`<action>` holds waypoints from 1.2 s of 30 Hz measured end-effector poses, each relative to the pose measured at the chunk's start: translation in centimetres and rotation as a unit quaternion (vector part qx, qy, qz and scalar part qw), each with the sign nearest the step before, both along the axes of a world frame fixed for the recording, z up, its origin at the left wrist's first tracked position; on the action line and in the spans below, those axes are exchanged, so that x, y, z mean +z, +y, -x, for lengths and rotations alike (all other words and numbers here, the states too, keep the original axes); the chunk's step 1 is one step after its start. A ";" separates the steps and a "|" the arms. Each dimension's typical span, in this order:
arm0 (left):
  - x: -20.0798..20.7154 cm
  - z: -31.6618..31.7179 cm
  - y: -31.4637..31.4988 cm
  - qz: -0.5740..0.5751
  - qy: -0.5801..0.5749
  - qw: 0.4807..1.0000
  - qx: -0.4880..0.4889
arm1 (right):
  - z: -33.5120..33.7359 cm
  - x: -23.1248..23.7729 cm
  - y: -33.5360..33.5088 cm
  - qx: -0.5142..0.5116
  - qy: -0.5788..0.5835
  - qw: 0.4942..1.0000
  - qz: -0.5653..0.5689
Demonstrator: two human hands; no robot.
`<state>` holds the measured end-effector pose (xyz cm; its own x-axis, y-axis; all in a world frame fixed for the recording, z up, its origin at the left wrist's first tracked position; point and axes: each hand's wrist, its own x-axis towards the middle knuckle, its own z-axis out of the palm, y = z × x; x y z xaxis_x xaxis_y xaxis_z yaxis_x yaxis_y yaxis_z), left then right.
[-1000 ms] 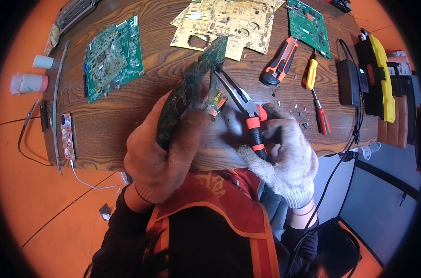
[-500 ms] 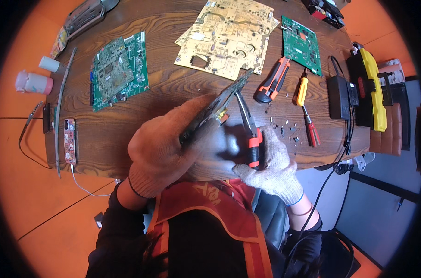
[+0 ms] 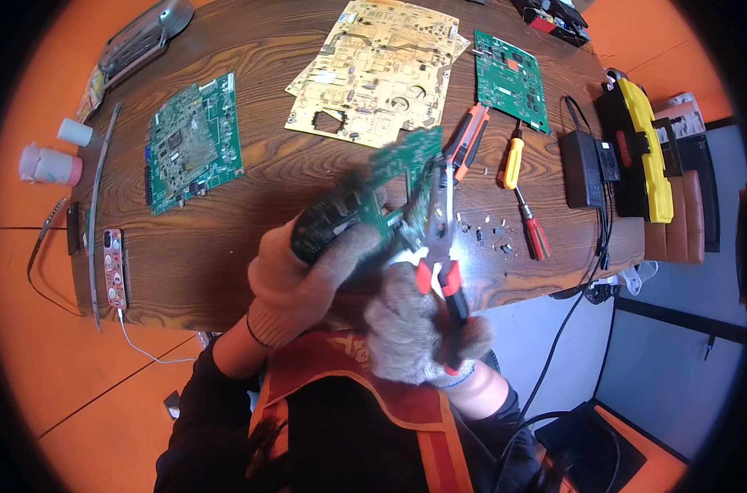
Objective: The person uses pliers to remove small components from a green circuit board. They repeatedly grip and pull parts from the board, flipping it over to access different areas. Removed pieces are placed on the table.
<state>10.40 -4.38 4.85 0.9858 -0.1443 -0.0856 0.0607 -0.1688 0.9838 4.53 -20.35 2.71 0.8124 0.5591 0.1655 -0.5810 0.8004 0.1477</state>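
A green circuit board (image 3: pixel 402 156), slightly blurred, is held up over the near part of the table by my gloved left hand (image 3: pixel 295 279). The thumb lies across the board's near face and the other fingers are behind it. My right hand (image 3: pixel 406 329), also gloved and smeared by motion, grips red-and-black pliers (image 3: pixel 443 222) with their jaws pointing away from me. Those jaws are at the board's right edge; whether they touch it I cannot tell. Small loose parts (image 3: pixel 496 234) are scattered on the table right of the pliers.
Beyond my hands lie tan circuit boards (image 3: pixel 381 66), a green board (image 3: pixel 511 82) and an orange utility knife (image 3: pixel 469 140). Yellow (image 3: pixel 514 164) and red (image 3: pixel 537 234) screwdrivers, a black adapter (image 3: pixel 583 168) and a yellow-black toolbox (image 3: pixel 648 156) are rightward. Stacked boards (image 3: pixel 194 144) and a phone (image 3: pixel 114 267) are left.
The board has turned from nearly edge-on to showing its broad face. My right hand has moved left and nearer my body, bringing the pliers beside the board. The whole view has shifted slightly.
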 end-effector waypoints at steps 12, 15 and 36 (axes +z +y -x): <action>-2.8 -1.1 3.0 0.313 0.098 0.937 0.120 | 1.3 0.2 -5.4 -0.080 0.110 0.943 0.303; -1.8 -1.1 2.7 0.334 0.087 0.933 0.099 | 2.0 -1.3 -6.5 -0.081 0.168 0.921 0.343; 0.2 -0.1 3.0 0.326 0.173 0.924 0.099 | 3.1 1.1 -6.3 -0.153 0.175 0.839 0.493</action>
<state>10.51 -1.40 5.06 0.9281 -0.0971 -0.3595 0.3577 0.5004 0.7884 1.45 -26.67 3.78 0.8452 0.0406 -0.5329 -0.3849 0.7380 -0.5542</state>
